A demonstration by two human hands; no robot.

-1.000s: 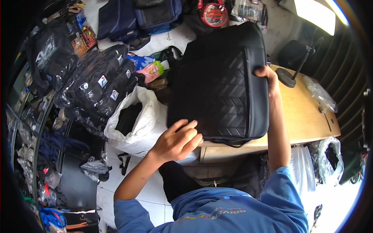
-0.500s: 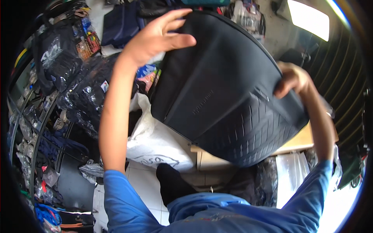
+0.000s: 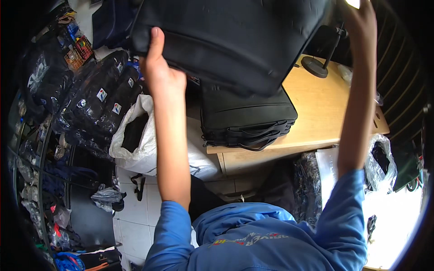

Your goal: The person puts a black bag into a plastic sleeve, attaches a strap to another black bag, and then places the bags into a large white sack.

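Note:
A large black bag [image 3: 230, 40] is held up at the top of the view, its upper part cut off by the frame's edge. My left hand [image 3: 165, 72] grips its near left corner, thumb lying on the side facing me and the other fingers hidden behind. At the upper right, my right hand [image 3: 359, 20] is raised beside the bag's right edge, smeared by motion. Whether it touches the bag cannot be made out. Below the held bag, black bags with carry handles [image 3: 248, 115] lie stacked on a wooden table [image 3: 316, 106].
A black stand with a round base [image 3: 314, 67] is on the table's far side. An open white sack [image 3: 147, 153] stands left of the table. Farther left are plastic-wrapped black bags [image 3: 97, 101] and a crowded rack [image 3: 43, 167]. Clear plastic [image 3: 382, 165] hangs at right.
The bag has moved up and away from me and turned, uncovering the stacked bags and the table. My right hand has risen from the bag's right side; my left hand now grips a near corner.

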